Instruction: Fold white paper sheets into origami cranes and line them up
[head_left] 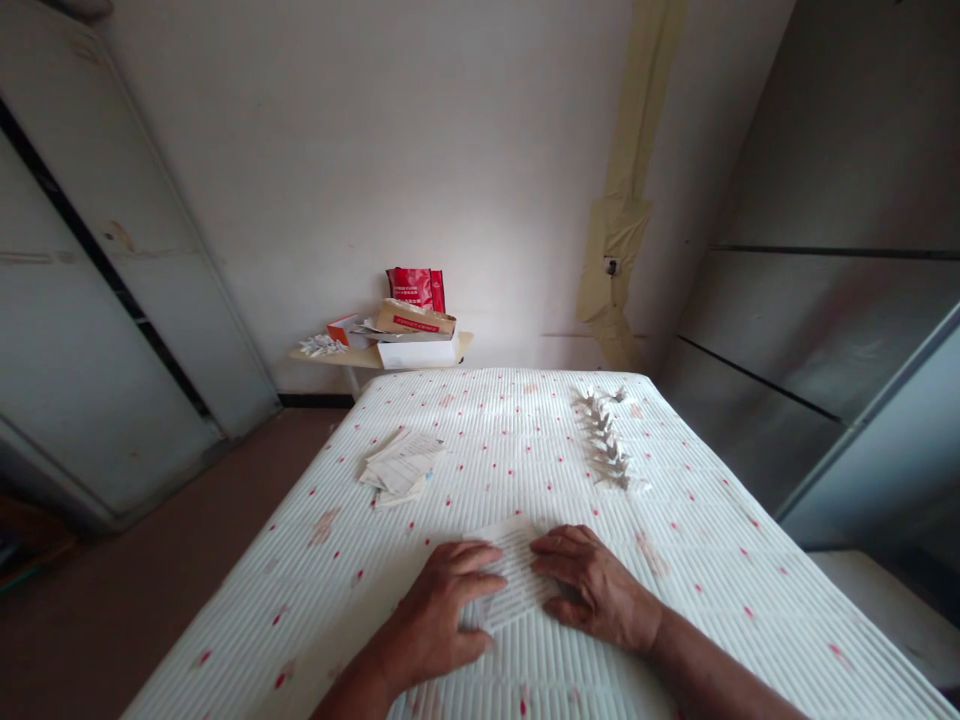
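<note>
A sheet of printed paper (516, 580) lies flat on the white, red-dotted bed cover (480, 430) near its front. On the sheet's left edge rests my left hand (450, 605), fingers apart and thumb off to the side. From the other side my right hand (592, 590) touches the right edge with its fingers stretched over the paper. Farther left is a loose stack of printed paper pieces (405, 462). Folded paper cranes (606, 440) stand in a row toward the far right of the cover.
Beyond the bed, a small table (360, 356) bears a white box (418, 352), a cardboard box (412, 317), a red bag (417, 287) and a pile of white folded paper (322, 345). A grey cabinet (825, 320) borders the right side; a pale door (142, 260) stands left.
</note>
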